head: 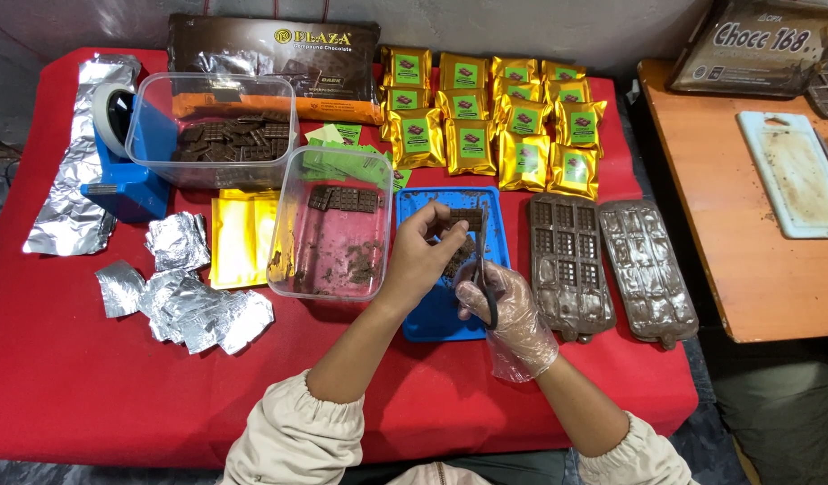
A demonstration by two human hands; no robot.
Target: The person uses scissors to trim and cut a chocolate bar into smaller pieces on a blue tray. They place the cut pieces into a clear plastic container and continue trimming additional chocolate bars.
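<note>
My left hand [420, 254] holds a small chocolate bar [465, 218] over a blue tray [435, 316] that carries chocolate crumbs. My right hand [508, 310], in a clear plastic glove, grips a pair of scissors [482, 269] whose blades point up at the bar. Just left of my hands stands a clear plastic tub [331, 226] with a few chocolate bars and smears inside.
A second clear tub [215, 128] of bars, a blue tape dispenser [122, 171], foil pieces [198, 305] and gold wrappers [239, 238] lie on the left of the red cloth. Gold-wrapped bars [495, 117] sit at the back. Two chocolate moulds [612, 269] lie on the right, beside a wooden table [737, 233].
</note>
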